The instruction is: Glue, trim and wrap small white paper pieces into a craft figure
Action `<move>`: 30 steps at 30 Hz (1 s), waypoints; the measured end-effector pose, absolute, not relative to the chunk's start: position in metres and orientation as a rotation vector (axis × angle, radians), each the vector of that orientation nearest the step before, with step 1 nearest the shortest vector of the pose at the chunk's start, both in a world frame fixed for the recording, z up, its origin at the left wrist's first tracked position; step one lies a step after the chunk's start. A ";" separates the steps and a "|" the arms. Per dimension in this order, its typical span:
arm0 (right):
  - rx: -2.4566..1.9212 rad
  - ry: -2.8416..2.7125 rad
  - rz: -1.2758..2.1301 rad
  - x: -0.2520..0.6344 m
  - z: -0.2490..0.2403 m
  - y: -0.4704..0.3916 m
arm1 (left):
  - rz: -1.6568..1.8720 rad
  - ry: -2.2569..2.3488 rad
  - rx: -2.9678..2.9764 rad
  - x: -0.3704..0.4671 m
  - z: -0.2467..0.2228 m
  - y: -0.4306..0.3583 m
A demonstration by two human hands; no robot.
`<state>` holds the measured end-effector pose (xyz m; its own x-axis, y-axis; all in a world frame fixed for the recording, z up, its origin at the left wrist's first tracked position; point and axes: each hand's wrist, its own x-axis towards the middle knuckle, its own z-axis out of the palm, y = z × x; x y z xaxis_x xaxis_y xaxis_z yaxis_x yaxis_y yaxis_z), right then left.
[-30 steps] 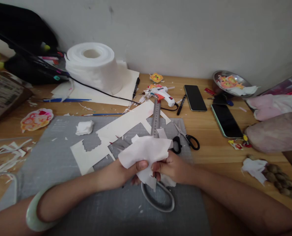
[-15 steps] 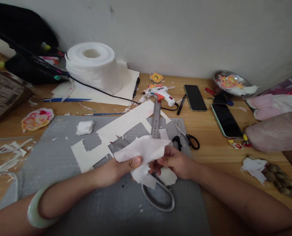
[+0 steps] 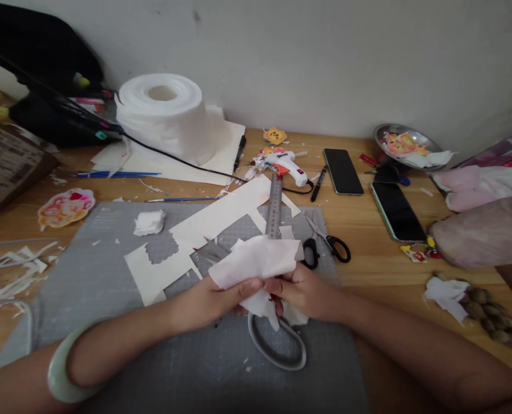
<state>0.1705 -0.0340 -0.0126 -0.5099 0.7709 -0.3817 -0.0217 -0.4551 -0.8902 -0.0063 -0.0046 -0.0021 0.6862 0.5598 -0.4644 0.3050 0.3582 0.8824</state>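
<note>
A crumpled white sheet (image 3: 260, 260) is held between both hands above the grey cutting mat (image 3: 187, 368). My left hand (image 3: 223, 296) grips its left and lower side, thumb on top. My right hand (image 3: 301, 290) pinches the sheet at its lower right, the two thumbs almost meeting. Some fingers are hidden under the sheet. Beneath the hands lie large scissors with a grey handle (image 3: 299, 359), the blades partly covered. A cream paper strip (image 3: 212, 221) with a scalloped cut-out and a steel ruler (image 3: 274, 207) lie beyond.
A white roll (image 3: 165, 126) stands at the back left. A folded white pad (image 3: 149, 222) is on the mat. Black-handled scissors (image 3: 337, 248), a glue gun (image 3: 288, 165), two phones (image 3: 343, 171) and a metal bowl (image 3: 380, 150) of cut-outs are at the back and right.
My hands have come closer together, the left moving right. The sheet has shifted slightly right and been folded over more, closing the gap between the thumbs.
</note>
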 end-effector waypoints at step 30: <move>-1.187 -1.208 2.021 0.170 -0.009 -0.035 | 0.273 0.701 1.169 -0.004 -0.001 -0.006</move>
